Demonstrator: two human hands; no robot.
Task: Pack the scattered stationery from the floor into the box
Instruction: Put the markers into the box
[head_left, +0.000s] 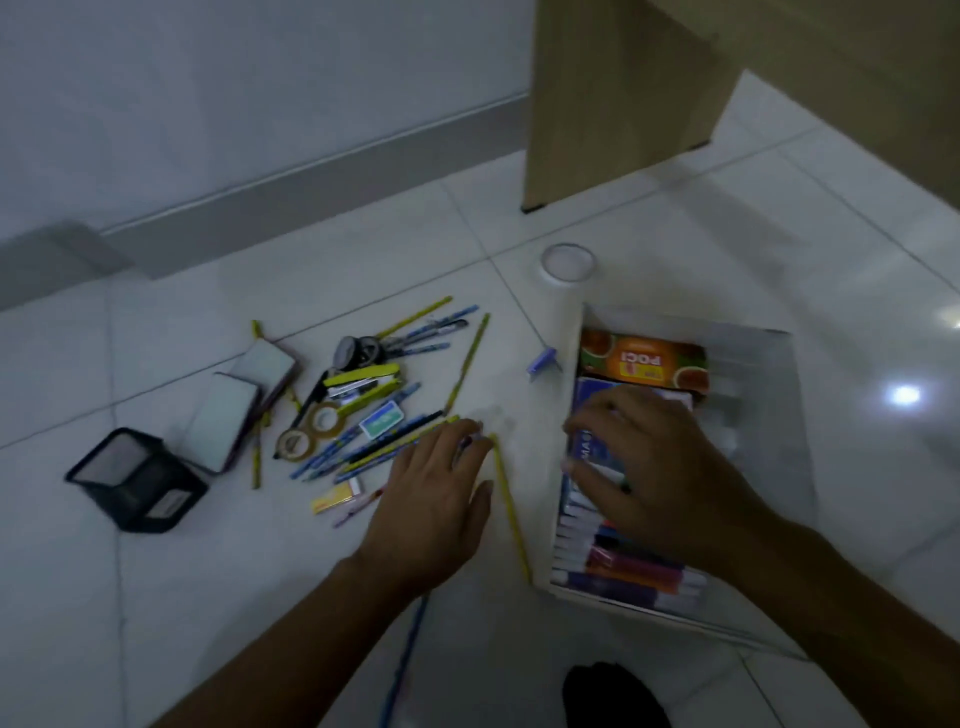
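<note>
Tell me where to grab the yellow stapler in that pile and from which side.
Take the yellow stapler across its long body, near the middle, coming straight down from above. It lies flat on top of the pile, tilted up to the right, with tape rolls crowding its lower-left end, so a pinch across the narrow width looks safest.

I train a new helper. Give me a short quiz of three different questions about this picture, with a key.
1. True or false: the black mesh holder stands upright.
2. Which hand is over the box? A) left hand B) right hand
3. Fill in: the yellow stapler lies on the ____.

Key: 1 false, it lies on its side; 2 B; 3 floor.
</note>
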